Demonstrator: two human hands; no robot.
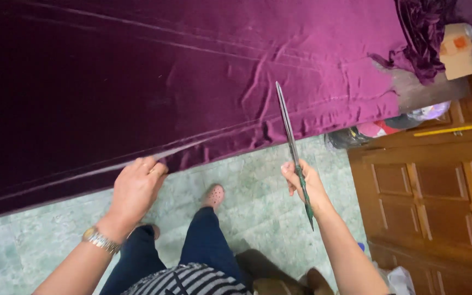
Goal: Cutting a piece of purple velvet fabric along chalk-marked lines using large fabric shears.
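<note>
Standing on pale green marbled floor tiles (258, 180), beside a table spread with purple velvet fabric (192, 82) draping over the near edge. Pinching that near edge with the left hand (136, 188), fingers closed on the fold of cloth, a metal wristwatch (100, 240) showing on the wrist. Gripping long tailor's scissors (293, 150) in the right hand (304, 183), fingers wrapped tight around the dark green handles, blades shut together and pointing up and away over the fabric's lower edge. Wearing dark trousers and a striped top, one foot in a pinkish perforated clog (213, 195) planted on the tiles between the two hands. Flanking the right side: brown wooden cabinet doors (432, 191), a yellow ruler (454, 129) lying above them, bunched velvet and a cardboard box (457, 52) at the table's far corner.
</note>
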